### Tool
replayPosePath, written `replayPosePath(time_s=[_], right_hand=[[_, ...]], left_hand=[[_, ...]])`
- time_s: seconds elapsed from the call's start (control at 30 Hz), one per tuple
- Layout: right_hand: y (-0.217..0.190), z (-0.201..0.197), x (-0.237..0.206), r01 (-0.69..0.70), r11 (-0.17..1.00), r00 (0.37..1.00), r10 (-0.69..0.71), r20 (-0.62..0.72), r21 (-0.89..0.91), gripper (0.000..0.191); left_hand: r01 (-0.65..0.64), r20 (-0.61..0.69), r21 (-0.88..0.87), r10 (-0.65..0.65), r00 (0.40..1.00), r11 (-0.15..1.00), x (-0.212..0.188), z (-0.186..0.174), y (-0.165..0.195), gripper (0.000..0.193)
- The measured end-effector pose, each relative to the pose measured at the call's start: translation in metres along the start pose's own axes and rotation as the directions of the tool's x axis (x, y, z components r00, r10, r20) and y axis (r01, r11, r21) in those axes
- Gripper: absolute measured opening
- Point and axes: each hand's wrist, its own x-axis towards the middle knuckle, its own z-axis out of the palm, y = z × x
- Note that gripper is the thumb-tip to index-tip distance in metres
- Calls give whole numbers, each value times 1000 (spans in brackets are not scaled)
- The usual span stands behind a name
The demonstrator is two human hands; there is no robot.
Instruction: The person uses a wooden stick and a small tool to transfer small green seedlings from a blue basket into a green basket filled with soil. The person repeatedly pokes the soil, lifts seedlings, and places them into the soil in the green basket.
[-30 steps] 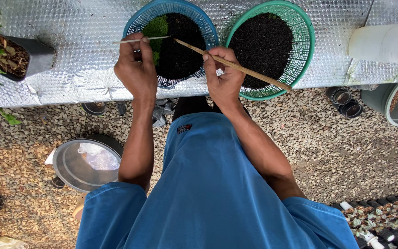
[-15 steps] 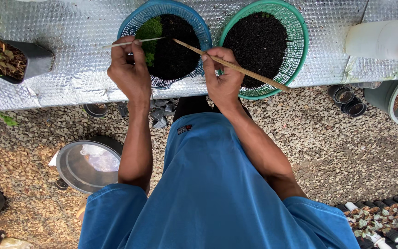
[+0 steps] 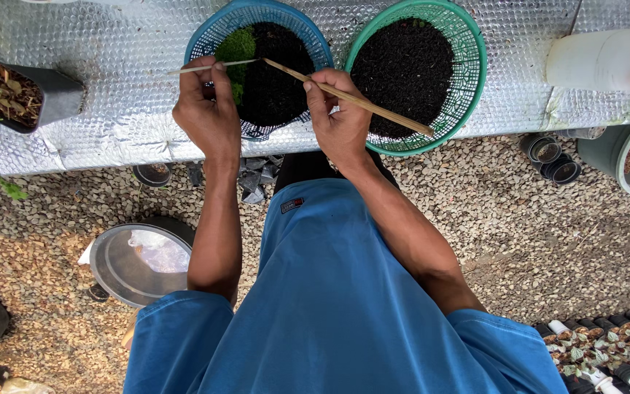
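Moss planting barely begun in the blue basket (image 3: 205, 45)

My left hand (image 3: 209, 117) pinches a thin stick (image 3: 209, 67), my right hand (image 3: 337, 120) grips a bamboo stick (image 3: 359, 102); moss (image 3: 236, 51) covers only the soil's left edge.

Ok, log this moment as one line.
left hand: thin pale stick | right hand: long bamboo stick | over blue plastic basket

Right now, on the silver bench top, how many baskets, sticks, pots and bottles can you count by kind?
Round plastic mesh baskets of dark soil: 2, blue and green
Thin sticks: 2, long bamboo one in right hand, pale one in left hand
Grey square plant pot: 1
White spray bottle: 1
Total: 6
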Motion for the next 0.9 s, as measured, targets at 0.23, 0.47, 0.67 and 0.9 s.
replayPosePath(time_s=[0.23,0.47,0.67,0.9], right_hand=[[0,2,-2,-1,1000,1000,1,-10,-9,5],[0,4,-2,-35,999,999,35,-2,-13,6],[-2,4,-1,-40,999,999,40,1,-9,5],[1,4,-4,-13,999,1000,13,-15,-33,5]], left_hand=[[-9,3,-2,9,1000,1000,2,0,0,3],[-7,-2,11,7,1000,1000,3,1,0,4],[-15,-3,15,15,1000,1000,5,1,1,4],[-17,-12,7,17,1000,1000,5,1,0,4]])
